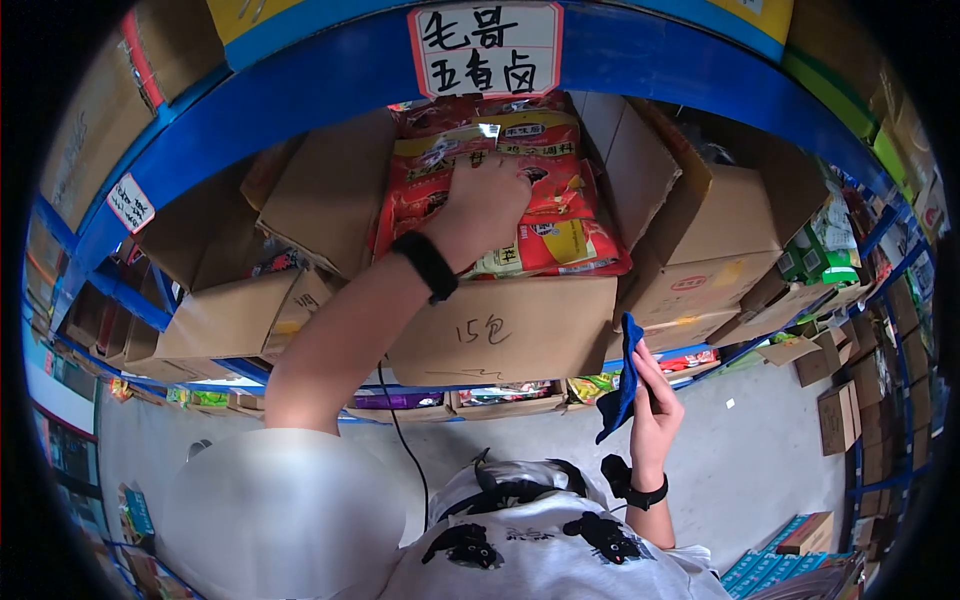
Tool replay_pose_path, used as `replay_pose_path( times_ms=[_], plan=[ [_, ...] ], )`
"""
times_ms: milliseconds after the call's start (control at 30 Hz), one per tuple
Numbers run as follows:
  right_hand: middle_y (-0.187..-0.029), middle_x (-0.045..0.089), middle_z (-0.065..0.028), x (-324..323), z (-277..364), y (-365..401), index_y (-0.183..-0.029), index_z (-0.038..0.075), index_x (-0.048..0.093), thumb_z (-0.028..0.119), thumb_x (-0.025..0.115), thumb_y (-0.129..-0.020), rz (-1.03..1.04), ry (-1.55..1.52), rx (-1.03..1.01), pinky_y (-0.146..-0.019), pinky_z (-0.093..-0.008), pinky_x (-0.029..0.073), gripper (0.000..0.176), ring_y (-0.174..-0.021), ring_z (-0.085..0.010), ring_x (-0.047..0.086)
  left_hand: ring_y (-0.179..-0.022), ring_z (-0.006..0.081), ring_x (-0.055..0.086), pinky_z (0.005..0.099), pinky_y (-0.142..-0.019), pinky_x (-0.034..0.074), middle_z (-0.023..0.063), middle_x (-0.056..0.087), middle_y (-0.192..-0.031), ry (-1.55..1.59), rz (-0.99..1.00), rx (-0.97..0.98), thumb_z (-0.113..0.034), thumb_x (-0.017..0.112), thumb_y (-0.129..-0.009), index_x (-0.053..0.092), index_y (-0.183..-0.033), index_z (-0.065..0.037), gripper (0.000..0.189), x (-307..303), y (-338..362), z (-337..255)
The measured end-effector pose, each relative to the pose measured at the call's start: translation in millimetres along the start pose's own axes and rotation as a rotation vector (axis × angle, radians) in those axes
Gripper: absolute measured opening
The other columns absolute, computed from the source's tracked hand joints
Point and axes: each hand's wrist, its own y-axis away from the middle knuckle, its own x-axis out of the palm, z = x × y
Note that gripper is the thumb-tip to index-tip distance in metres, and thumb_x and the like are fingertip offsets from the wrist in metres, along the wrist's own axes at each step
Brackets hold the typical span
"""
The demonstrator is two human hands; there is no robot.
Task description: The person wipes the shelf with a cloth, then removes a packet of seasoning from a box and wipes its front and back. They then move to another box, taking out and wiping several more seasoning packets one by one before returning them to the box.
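Observation:
My left hand (492, 205), with a black band at the wrist, reaches into an open cardboard box (500, 330) on the shelf. Its fingers curl down on a shiny red and yellow seasoning packet (555, 185) at the top of the pile; the fingertips are partly hidden. Another red packet (570, 246) lies nearer the box's front edge. Off to the right, in front of the shelf, my right hand (655, 405) holds a dark blue cloth (625, 385) between thumb and fingers. A black watch or band (640, 485) circles that wrist.
A blue shelf beam (330, 75) with a handwritten sign (487, 48) crosses above the box. Open cartons stand on both sides, one at left (230, 315) and one at right (700, 270). A black cable (400, 430) hangs in front. Lower shelves hold more packets.

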Motion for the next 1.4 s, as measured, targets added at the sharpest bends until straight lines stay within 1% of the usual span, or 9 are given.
replay_pose_path(
  times_ms=[233,467,600,700,933,1033,1200,1333,1400],
  plan=[
    [-0.120,0.054,-0.0174,-5,-2,3,-0.108,-0.004,0.060,-0.005,0.048,-0.083,-0.004,-0.028,0.027,-0.098,-0.0321,0.034,0.028,-0.115,-0.0229,0.048,-0.086,0.0261,0.060,0.0430,-0.073,0.048,0.0112,0.060,-0.090,-0.048,-0.085,-0.028,-0.005,0.057,-0.070,0.060,-0.098,-0.007,0.028,-15,-6,-12],
    [-0.117,0.055,-0.0166,-7,-4,5,-0.109,-0.004,0.059,-0.003,0.048,-0.085,0.007,0.005,-0.014,-0.096,-0.0315,0.036,0.027,-0.112,-0.0210,0.050,-0.081,0.0334,0.058,0.0388,-0.060,0.049,0.0149,0.056,-0.091,0.449,-0.575,-0.047,-0.001,0.048,-0.077,0.052,-0.095,-0.005,0.018,-33,11,-7],
    [-0.118,0.052,-0.0159,-12,-28,7,-0.121,-0.006,0.044,0.005,0.045,-0.088,-0.009,-0.812,0.359,-0.092,-0.0328,0.043,0.035,-0.105,-0.0225,0.054,-0.080,0.0305,0.058,0.0377,-0.064,0.050,0.0130,0.052,-0.092,0.442,-0.476,0.176,-0.003,0.053,-0.074,0.053,-0.091,-0.005,0.017,-41,66,-43],
    [-0.122,0.050,-0.0176,-7,-14,0,-0.121,-0.006,0.044,0.013,0.039,-0.092,0.020,-0.872,0.442,-0.094,-0.0359,0.043,0.035,-0.107,-0.0267,0.054,-0.098,0.0270,0.057,0.0335,-0.079,0.052,0.0105,0.053,-0.092,0.147,-0.556,0.478,-0.009,0.060,-0.068,0.052,-0.081,-0.010,0.015,-24,99,-63],
    [-0.125,0.048,-0.0158,-10,-6,-5,-0.128,-0.002,0.036,0.049,0.047,-0.086,0.075,-1.225,0.673,-0.097,-0.0433,0.038,0.067,-0.115,-0.0288,0.048,-0.106,0.0311,0.053,0.0352,-0.084,0.052,0.0101,0.054,-0.089,0.235,-0.558,0.476,-0.007,0.062,-0.066,0.050,-0.075,-0.009,0.015,5,147,-67],
    [-0.130,0.042,-0.0129,-4,-8,-4,-0.132,0.002,0.030,0.038,0.071,-0.072,0.369,-0.812,0.495,-0.098,-0.0402,0.037,0.081,-0.121,-0.0240,0.042,-0.107,0.0300,0.053,0.0375,-0.087,0.050,0.0072,0.055,-0.090,0.310,-0.528,0.421,-0.008,0.064,-0.066,0.053,-0.074,-0.010,0.013,16,160,-74],
    [-0.115,0.054,-0.0054,18,-4,-1,-0.122,0.002,0.044,0.002,0.067,-0.075,0.334,-0.518,0.521,-0.088,-0.0274,0.043,0.052,-0.103,-0.0119,0.052,-0.107,0.0282,0.052,0.0393,-0.089,0.046,0.0047,0.056,-0.093,0.403,-0.443,0.342,-0.015,0.068,-0.069,0.058,-0.077,-0.010,0.014,38,180,-75],
    [-0.114,0.054,-0.0059,15,-12,3,-0.121,0.002,0.044,0.002,0.068,-0.075,0.290,-0.574,0.566,-0.088,-0.0277,0.043,0.052,-0.102,-0.0114,0.052,-0.102,0.0260,0.050,0.0371,-0.089,0.041,0.0077,0.053,-0.102,0.998,-0.458,-0.273,-0.019,0.075,-0.069,0.057,-0.088,-0.008,0.028,56,200,-85],
    [-0.115,0.054,-0.0060,11,-14,5,-0.122,0.002,0.044,0.002,0.067,-0.075,0.348,-0.543,0.538,-0.089,-0.0278,0.042,0.052,-0.103,-0.0114,0.052,-0.102,0.0226,0.050,0.0339,-0.088,0.041,0.0099,0.054,-0.098,1.848,-0.374,-0.527,-0.012,0.070,-0.073,0.053,-0.099,-0.006,0.031,79,207,-85]
  ],
)
